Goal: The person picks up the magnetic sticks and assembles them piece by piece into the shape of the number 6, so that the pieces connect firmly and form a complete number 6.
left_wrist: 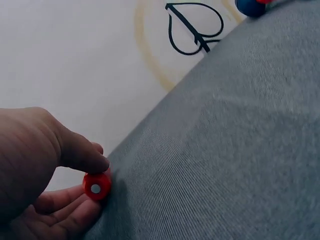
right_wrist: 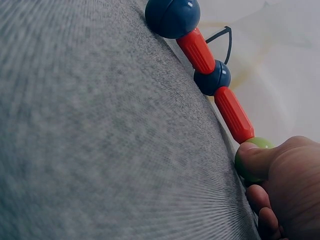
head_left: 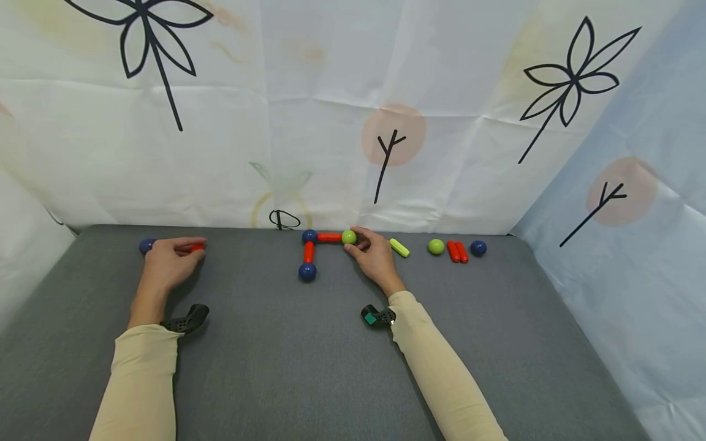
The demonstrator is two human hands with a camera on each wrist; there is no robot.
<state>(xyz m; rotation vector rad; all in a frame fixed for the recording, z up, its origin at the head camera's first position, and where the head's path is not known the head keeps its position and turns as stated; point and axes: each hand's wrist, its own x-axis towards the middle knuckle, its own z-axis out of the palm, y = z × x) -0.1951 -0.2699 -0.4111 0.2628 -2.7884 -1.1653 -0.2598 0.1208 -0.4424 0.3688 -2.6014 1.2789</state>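
Note:
At the left of the table, my left hand (head_left: 170, 262) pinches a red rod (left_wrist: 96, 187) between thumb and fingers; a pale round spot shows on the rod's end. A blue ball (head_left: 146, 246) lies just beyond that hand. My right hand (head_left: 375, 256) holds a green ball (head_left: 349, 237) with thumb and fingers. This ball touches the end of a red rod (head_left: 330, 237), which runs to a blue corner ball (head_left: 309, 236). From that corner a second red rod (head_left: 309, 252) reaches toward me to another blue ball (head_left: 307, 272). Together they form an L shape.
Right of my right hand lie a yellow-green rod (head_left: 399, 247), a green ball (head_left: 436, 247), two red rods (head_left: 457, 252) side by side and a blue ball (head_left: 478, 248). A patterned white cloth (head_left: 320, 141) hangs behind the grey table (head_left: 265, 367).

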